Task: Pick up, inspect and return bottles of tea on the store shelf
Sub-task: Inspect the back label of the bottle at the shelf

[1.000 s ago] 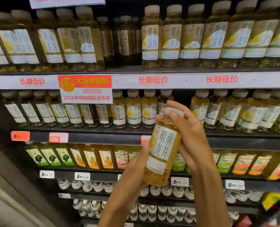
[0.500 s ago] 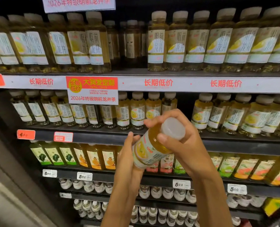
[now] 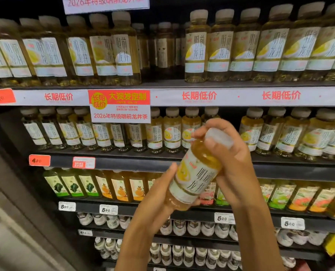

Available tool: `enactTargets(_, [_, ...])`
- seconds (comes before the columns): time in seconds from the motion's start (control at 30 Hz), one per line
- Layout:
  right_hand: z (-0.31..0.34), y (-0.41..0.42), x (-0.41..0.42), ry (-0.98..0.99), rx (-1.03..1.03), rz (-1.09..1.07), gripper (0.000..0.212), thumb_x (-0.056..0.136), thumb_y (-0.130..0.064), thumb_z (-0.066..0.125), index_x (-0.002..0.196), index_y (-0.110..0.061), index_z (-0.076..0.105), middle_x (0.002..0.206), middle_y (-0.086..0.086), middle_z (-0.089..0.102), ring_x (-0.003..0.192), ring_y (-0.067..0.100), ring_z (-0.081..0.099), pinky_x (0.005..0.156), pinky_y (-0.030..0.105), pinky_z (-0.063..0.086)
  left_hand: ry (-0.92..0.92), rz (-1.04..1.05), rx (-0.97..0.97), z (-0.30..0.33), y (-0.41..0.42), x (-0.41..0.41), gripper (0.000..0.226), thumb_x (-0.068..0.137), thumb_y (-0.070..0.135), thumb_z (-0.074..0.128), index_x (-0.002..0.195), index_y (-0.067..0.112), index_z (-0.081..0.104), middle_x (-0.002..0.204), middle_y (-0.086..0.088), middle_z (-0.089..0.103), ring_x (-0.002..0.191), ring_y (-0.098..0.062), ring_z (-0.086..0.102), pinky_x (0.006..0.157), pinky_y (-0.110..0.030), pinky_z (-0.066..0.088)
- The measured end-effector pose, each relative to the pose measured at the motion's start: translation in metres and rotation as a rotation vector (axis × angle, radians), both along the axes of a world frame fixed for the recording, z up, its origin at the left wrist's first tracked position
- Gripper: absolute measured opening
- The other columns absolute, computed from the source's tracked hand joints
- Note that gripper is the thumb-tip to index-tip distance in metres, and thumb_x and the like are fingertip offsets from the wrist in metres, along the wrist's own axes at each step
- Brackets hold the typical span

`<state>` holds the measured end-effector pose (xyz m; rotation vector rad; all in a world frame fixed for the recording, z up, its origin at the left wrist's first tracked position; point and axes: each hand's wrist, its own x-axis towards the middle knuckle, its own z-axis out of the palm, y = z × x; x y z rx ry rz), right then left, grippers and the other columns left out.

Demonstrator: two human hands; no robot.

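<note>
**aisle_lurker:** Bottle (image 3: 197,169) of tea is out in front of the shelves, both hands on it. It's tilted, white cap (image 3: 219,136) up and to the right of the label, base down and to the left. The label faces us with big dark characters and a yellow patch.

**teafan22:** Who's holding what?

**aisle_lurker:** Right hand (image 3: 232,163) is wrapped round the neck and upper body of the bottle, fingers curled over just below the cap. Left hand (image 3: 158,194) cups the bottom end from below and left, thumb lying up along the label's side. So both are gripping the same bottle.

**teafan22:** And the shelf behind?

**aisle_lurker:** Directly behind the bottle is the middle shelf (image 3: 135,163), a row of the same pale tea bottles with white labels. Just behind the cap there's a gap in that row. Above the bottle and to its left hangs a red-and-white promo sign (image 3: 120,106) on a white price strip (image 3: 241,96) with red characters. Higher still, another full row of the same tea. Left of the bottle, on the middle shelf's edge, sits a red price tag (image 3: 39,160). Below the bottle are juice-coloured bottles with fruit labels (image 3: 121,187), then rows of small white-capped bottles (image 3: 194,227) lower down.
</note>
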<state>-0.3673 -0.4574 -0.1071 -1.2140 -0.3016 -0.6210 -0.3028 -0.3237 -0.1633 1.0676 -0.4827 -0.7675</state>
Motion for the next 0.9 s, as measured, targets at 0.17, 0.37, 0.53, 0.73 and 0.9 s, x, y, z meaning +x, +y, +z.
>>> enactTargets(0.17, [0.005,-0.009,0.016,0.096,0.136,-0.074,0.040,0.085,-0.043,0.056,0.118,-0.019,0.057,0.095,0.002,0.072,0.095,0.016,0.067,0.081,0.028,0.055,-0.222,-0.078,0.089,0.004,0.009,-0.005,0.058,0.066,0.061,0.076,0.108,0.021,0.071,0.104,-0.012,0.072,0.090,-0.021,0.070,0.065,-0.028,0.056])
enactTargets(0.37, [0.014,-0.012,0.037,0.094,0.297,0.231,0.049,0.085,-0.045,0.054,0.121,-0.012,0.055,0.098,0.010,0.070,0.103,0.028,0.066,0.085,0.039,0.053,0.025,-0.236,-0.166,0.007,0.001,-0.011,0.071,0.077,0.066,0.062,0.118,0.008,0.065,0.093,-0.017,0.070,0.072,-0.021,0.069,0.052,-0.027,0.053])
enactTargets(0.53, [0.022,-0.018,0.044,0.096,0.252,0.214,0.042,0.079,-0.045,0.066,0.105,-0.013,0.064,0.085,0.007,0.070,0.089,0.023,0.069,0.076,0.034,0.055,-0.127,-0.022,0.048,0.007,-0.006,-0.012,0.075,0.073,0.076,0.054,0.123,0.022,0.062,0.104,-0.009,0.072,0.091,-0.019,0.070,0.081,-0.033,0.054])
enactTargets(0.73, [0.032,-0.023,0.038,0.127,0.005,-0.013,0.040,0.080,-0.046,0.061,0.107,-0.017,0.063,0.089,0.004,0.072,0.091,0.020,0.070,0.077,0.031,0.056,-0.496,0.163,0.095,0.021,-0.015,-0.016,0.030,0.071,0.058,0.062,0.100,0.059,0.060,0.104,0.019,0.071,0.098,0.003,0.065,0.073,-0.008,0.050])
enactTargets(0.9, [0.041,-0.028,0.034,0.159,0.032,0.070,0.054,0.078,-0.047,0.060,0.111,-0.004,0.059,0.097,0.018,0.069,0.089,0.022,0.071,0.072,0.029,0.056,-0.224,-0.005,-0.131,0.023,-0.018,-0.019,0.056,0.073,0.066,0.064,0.116,0.030,0.066,0.102,-0.005,0.072,0.084,-0.018,0.070,0.071,-0.027,0.055])
